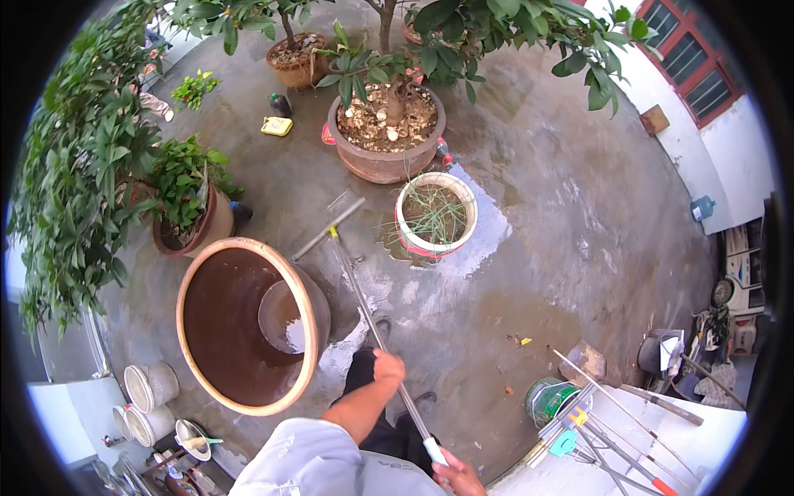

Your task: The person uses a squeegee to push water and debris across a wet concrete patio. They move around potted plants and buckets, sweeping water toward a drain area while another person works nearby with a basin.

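Observation:
My left hand (388, 366) is closed round the middle of a long metal pole of a floor squeegee (357, 287). Lower down, near the bottom edge of the view, my right hand (457, 474) grips the pale end of its handle. The squeegee's grey crossbar head (349, 212), joined by a yellow piece, rests on the wet concrete floor beside a large brown clay vat (321, 304). This vat is tipped toward me and has a little water (295, 336) in its bottom. Between the pole and the vat lies a pale wet patch.
A white-and-red bucket (401, 217) of thin green shoots stands right of the squeegee head. Behind it is a wide potted tree (380, 165). Leafy plants (83, 174) line the left. Stacked white buckets (153, 388) sit lower left; poles and a green bucket (546, 401) lower right.

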Demonstrator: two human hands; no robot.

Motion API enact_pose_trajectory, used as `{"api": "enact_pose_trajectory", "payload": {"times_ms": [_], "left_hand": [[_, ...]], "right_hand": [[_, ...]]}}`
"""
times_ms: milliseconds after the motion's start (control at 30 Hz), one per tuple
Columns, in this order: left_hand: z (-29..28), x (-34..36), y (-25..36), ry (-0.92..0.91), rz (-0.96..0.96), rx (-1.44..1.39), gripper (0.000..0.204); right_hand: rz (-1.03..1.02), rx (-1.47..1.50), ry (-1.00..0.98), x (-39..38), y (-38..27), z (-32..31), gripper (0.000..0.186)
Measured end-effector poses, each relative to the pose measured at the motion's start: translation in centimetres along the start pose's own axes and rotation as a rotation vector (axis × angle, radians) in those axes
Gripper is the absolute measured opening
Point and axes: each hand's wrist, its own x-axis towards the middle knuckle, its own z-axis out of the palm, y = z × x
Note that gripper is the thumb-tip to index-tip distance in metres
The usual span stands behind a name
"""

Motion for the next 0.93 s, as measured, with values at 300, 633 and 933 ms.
{"api": "enact_pose_trajectory", "payload": {"times_ms": [300,633,933], "left_hand": [[14.7,-19.3,-6.0,-0.141,-0.131,0.148,0.04],[23.8,-33.7,-4.7,-0.434,-0.059,-0.041,0.051],[13.0,-30.7,-2.1,-1.123,0.253,-0.547,0.065]], "right_hand": [[-0.003,-0.251,0.152,-9.8,14.7,-20.1,0.063],[-0.041,-0.152,0.3,-26.2,10.8,-25.4,0.061],[-0.269,-0.958,0.46,-33.1,0.1,-26.2,0.054]]}}
